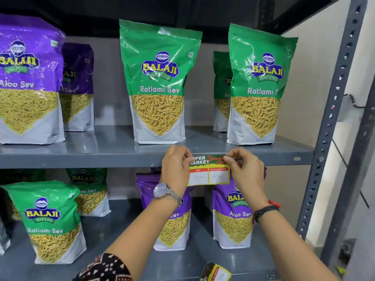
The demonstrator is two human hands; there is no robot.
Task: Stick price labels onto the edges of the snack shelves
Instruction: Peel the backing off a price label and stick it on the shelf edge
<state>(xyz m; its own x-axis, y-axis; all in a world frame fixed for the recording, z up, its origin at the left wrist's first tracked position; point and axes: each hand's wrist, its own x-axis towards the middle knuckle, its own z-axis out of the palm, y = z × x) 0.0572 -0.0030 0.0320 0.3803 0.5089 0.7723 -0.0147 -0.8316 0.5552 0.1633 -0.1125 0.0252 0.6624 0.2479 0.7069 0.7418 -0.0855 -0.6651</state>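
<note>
Just above both hands I see the grey metal shelf edge, its board carrying a green stand-up pouch of Ratlami Sev straight above the left hand and a second green pouch above and to the right of the right hand; a purple Aloo Sev pouch stands well off to the left. Below the hands, on the lower board, two purple Aloo Sev pouches sit partly hidden behind my view of the forearms, and a smaller green Ratlami Sev pouch stands lower left. The perforated grey upright post runs close to the right of the right hand. Left hand, silver wristwatch on its wrist, pinches the upper left corner of the rectangular yellow-and-green paper price label; right hand, with a black and red wristband, pinches the upper right corner. The hands are apart, both reaching up, with the label stretched between them, its top strip against the shelf edge and its lower part hanging below. Legible: "BALAJI WAFERS" on pouches; label reads "…PER MARKET", "MRP 80 rs", "Discounted Price 40 rs". Another similar label shows near the bottom, below the right forearm.
</note>
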